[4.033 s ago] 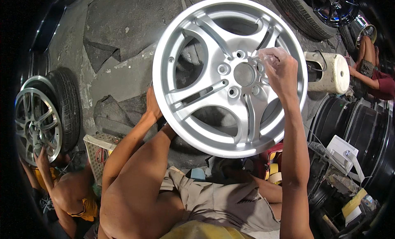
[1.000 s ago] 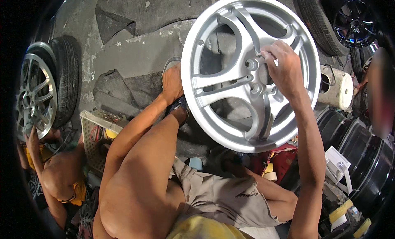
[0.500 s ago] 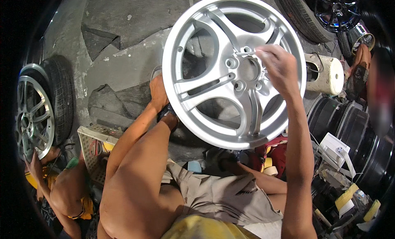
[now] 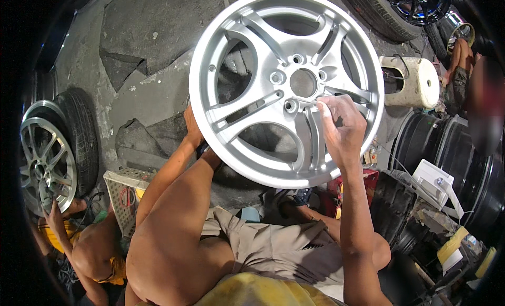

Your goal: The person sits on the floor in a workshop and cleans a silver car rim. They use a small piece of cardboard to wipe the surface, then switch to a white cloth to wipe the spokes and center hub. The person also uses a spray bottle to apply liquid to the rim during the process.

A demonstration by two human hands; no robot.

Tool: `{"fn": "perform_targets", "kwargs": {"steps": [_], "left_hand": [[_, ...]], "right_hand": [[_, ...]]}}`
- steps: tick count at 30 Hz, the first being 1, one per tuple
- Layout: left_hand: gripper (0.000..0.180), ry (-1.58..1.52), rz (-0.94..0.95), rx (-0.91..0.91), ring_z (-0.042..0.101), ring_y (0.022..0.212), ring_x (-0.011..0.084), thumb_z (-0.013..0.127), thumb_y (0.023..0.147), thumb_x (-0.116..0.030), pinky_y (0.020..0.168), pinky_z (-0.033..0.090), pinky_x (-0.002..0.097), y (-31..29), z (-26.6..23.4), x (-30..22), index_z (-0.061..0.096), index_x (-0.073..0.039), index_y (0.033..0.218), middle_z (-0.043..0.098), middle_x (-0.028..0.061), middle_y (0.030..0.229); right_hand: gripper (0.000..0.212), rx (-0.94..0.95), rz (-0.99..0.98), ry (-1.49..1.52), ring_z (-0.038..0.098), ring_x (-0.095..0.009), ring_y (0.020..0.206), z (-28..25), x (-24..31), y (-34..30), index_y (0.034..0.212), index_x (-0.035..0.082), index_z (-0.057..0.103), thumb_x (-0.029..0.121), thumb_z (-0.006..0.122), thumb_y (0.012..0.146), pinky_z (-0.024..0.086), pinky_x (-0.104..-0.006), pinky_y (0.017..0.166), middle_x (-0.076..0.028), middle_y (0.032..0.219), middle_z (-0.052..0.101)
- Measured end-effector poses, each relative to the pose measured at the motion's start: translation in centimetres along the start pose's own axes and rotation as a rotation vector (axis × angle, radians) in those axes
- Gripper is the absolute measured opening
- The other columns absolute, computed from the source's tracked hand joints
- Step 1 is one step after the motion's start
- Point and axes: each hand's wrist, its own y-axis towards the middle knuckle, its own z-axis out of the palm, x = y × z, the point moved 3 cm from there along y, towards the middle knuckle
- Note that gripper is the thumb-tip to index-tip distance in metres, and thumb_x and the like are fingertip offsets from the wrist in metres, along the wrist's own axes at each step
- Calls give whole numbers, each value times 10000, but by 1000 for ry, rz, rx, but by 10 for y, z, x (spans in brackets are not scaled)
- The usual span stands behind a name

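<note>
A silver alloy wheel rim (image 4: 286, 169), with double spokes and lug holes around a round centre bore, faces up in front of me. My right hand (image 4: 344, 124) is over its hub, thumb and fingertips pinched together at the lower right of the bore. Whatever thin thing the pinch holds is mostly hidden. At the rim's left edge is my left hand (image 4: 193, 124), its fingers out of sight behind the wheel, so their grip does not show.
Left, a co-worker's hand (image 4: 52, 217) touches another spoked wheel (image 4: 68, 169) beside a tyre (image 4: 81, 132). A perforated plastic basket (image 4: 123, 214) is near my left leg. On the right are a white stool (image 4: 423, 82), black wheel barrels (image 4: 447, 148) and a white box (image 4: 432, 184).
My right hand has moved from above the bore down to its lower right. A thin pale strip that stuck out from its fingers no longer shows clearly. The whole view has shifted slightly.
</note>
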Motion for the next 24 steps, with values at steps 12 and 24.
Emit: {"fn": "perform_targets", "kwargs": {"steps": [12,24], "left_hand": [[277,-45,30,-30,679,701,435,718,840,-258,618,518,480,1,8,11,710,18,868,697,232,778],[306,15,87,-14,663,768,466,693,853,-287,669,526,527,2,-15,-39,679,6,942,682,241,820]], "right_hand": [[208,429,-459,-619,567,-292,1056,73,12,23,1033,-15,664,30,645,831,508,-395,910,-148,1056,608],[250,535,-349,-535,584,-385,1061,61,25,37,1070,-70,648,65,582,869,488,-439,979,-243,1108,620]]}}
